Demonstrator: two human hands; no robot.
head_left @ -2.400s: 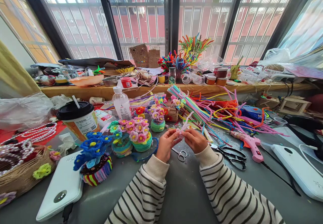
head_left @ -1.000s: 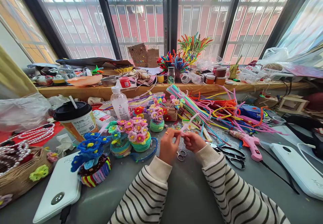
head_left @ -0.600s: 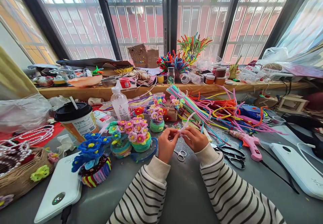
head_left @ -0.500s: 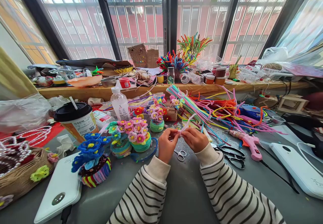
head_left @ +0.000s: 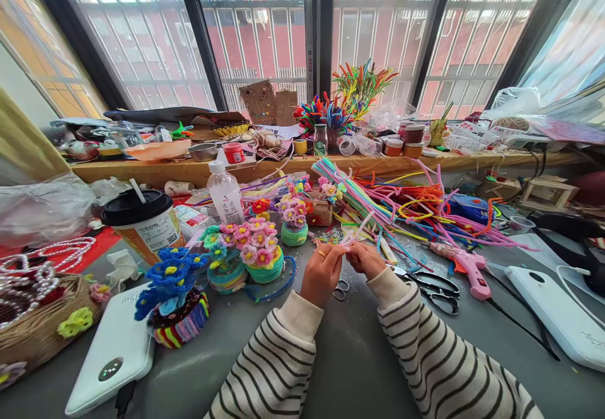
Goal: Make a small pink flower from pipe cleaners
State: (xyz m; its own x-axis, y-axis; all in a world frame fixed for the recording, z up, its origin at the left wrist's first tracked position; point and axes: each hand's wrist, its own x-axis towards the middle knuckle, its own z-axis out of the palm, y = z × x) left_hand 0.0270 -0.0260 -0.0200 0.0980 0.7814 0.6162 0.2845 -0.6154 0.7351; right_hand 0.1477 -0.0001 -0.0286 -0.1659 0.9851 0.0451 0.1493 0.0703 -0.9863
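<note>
1. Two arms in cream-and-black striped knit sleeves reach forward over a grey tabletop [head_left: 350, 368].
2. The left hand [head_left: 322, 273] and the right hand [head_left: 365, 259] meet fingertip to fingertip, both pinching a pale pink fuzzy pipe cleaner [head_left: 355, 232] whose free end slants up and away from the knuckles.
3. Small silver scissors [head_left: 339, 289] lie on the table just below and between the two hands; larger black-handled scissors [head_left: 437, 290] lie to the right of the right hand.
4. A pink hot glue gun [head_left: 466, 266] rests beyond the black scissors, further right.
5. Left of the left hand stands a green-wrapped pot of pink pipe-cleaner flowers [head_left: 259, 252], with a blue-flowered pot [head_left: 174, 293] nearer the camera.
6. Beyond the hands sprawls a heap of multicoloured pipe cleaners [head_left: 401, 208], and a clear plastic bottle [head_left: 225, 193] stands far left.
</note>
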